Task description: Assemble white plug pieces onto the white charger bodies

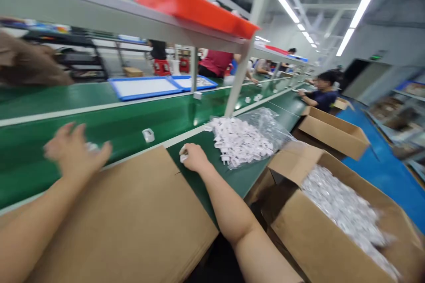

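I see the person's left hand (pixel 77 152), blurred, fingers spread, grip apart, above the long green conveyor belt (pixel 179 117) by its near edge. A small white object (pixel 92 146) shows beside the thumb; can't tell if touched. Right hand (pixel 195 158): grip clamped on a small white plastic piece (pixel 183 158), near the green desk's (pixel 195 185) far edge, beside the flat brown cardboard's (pixel 133 216) far right corner. White plastic plugs (pixel 241 141) heap rightward, in a clear plastic bag (pixel 270 120).
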A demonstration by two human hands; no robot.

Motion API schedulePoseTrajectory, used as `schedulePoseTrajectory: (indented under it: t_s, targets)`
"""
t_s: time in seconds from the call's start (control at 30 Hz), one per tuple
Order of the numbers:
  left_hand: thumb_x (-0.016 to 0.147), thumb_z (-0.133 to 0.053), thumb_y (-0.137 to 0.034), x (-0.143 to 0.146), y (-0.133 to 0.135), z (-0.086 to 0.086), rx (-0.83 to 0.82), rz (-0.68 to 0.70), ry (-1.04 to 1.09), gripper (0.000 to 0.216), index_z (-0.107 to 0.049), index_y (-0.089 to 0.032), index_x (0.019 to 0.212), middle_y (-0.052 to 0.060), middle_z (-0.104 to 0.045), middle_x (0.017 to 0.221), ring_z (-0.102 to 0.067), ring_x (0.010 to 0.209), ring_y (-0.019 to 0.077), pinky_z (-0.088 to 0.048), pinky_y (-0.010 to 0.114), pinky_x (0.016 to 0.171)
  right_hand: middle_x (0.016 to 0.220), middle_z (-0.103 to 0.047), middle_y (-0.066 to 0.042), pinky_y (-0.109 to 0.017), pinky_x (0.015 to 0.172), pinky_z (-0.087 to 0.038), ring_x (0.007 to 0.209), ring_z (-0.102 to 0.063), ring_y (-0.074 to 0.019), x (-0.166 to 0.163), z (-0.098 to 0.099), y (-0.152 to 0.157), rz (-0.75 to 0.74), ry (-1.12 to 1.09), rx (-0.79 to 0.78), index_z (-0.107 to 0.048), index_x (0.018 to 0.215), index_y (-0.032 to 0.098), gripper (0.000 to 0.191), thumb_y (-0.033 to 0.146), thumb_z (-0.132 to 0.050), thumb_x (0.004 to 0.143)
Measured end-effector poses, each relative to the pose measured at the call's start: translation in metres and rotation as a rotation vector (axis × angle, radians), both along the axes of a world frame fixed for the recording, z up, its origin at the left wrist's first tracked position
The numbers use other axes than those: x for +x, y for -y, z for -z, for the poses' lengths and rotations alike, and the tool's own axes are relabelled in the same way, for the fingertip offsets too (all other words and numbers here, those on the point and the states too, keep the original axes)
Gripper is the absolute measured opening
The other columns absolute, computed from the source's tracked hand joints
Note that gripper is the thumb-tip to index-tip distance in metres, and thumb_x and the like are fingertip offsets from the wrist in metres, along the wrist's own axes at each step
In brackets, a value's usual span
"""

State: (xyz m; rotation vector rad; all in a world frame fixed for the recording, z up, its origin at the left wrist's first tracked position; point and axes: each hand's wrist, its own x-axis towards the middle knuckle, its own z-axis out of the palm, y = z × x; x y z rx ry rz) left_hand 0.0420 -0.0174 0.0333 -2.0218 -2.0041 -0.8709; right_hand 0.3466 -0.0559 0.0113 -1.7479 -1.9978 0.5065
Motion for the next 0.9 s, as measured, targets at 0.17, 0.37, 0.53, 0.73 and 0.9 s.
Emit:
schedulePoseTrajectory:
  t_s: [0.17, 0.37, 0.53, 0.73, 0.9]
  targets:
    - [0.086, -0.058, -0.040, 0.005, -0.050, 0.016, -0.180, 0.249, -0.112, 0.083, -0.029, -0.017, 0.161, 0.009, -0.019, 0.169, -0.034, 0.138, 0.0411, -0.032, 0.051, 0.114, 0.113, -0.054, -0.005, -0.029, 0.085, -0.050, 0.092, -0.061, -0.0167, -0.013, 0.002, 0.003, -0.058, -0.183, 0.131, -0.062, 0.109, 0.020, 0.039, 0.000, -0.056, 0.077]
    - [0.083, -0.050, -0.027, 0.021, -0.092, 0.045, -0.411, 0.516, -0.134, 0.069, -0.047, -0.015, 0.151, 0.013, -0.036, 0.162, -0.048, 0.135, 0.0351, -0.039, 0.043, 0.111, 0.106, -0.060, -0.004, -0.029, 0.082, -0.050, 0.091, -0.061, -0.0184, -0.027, 0.014, 0.006, -0.079, -0.216, 0.011, -0.065, 0.105, 0.020, 0.046, 0.022, -0.091, 0.068]
    - [0.090, -0.048, -0.044, 0.018, -0.078, 0.027, -0.376, 0.440, -0.104, 0.046, -0.066, -0.017, 0.123, 0.015, -0.062, 0.131, -0.065, 0.105, 0.0319, -0.049, 0.034, 0.078, 0.102, -0.068, -0.004, -0.026, 0.078, -0.050, 0.089, -0.065, -0.0180, -0.023, 0.022, -0.005, -0.148, -0.226, -0.008, -0.072, 0.093, 0.020, 0.024, 0.010, -0.082, 0.074]
    - [0.084, -0.061, -0.060, 0.039, 0.004, 0.006, -0.406, 0.371, 0.092, 0.045, -0.070, -0.024, 0.109, 0.007, -0.073, 0.112, -0.066, 0.097, 0.0284, -0.044, 0.030, 0.070, 0.098, -0.075, -0.004, -0.028, 0.085, -0.054, 0.093, -0.070, -0.0197, -0.012, 0.019, -0.014, 0.047, -0.656, 0.019, -0.075, 0.099, 0.019, 0.031, 0.008, -0.074, 0.070]
    - [0.080, -0.067, -0.057, 0.058, 0.048, 0.030, -0.492, 0.453, 0.302, 0.045, -0.073, -0.022, 0.108, 0.007, -0.074, 0.105, -0.067, 0.091, 0.0267, -0.047, 0.031, 0.074, 0.096, -0.076, -0.005, -0.025, 0.077, -0.054, 0.088, -0.071, -0.0176, -0.016, 0.014, -0.015, 0.089, -1.092, -0.167, -0.072, 0.098, 0.015, 0.035, 0.015, -0.074, 0.063]
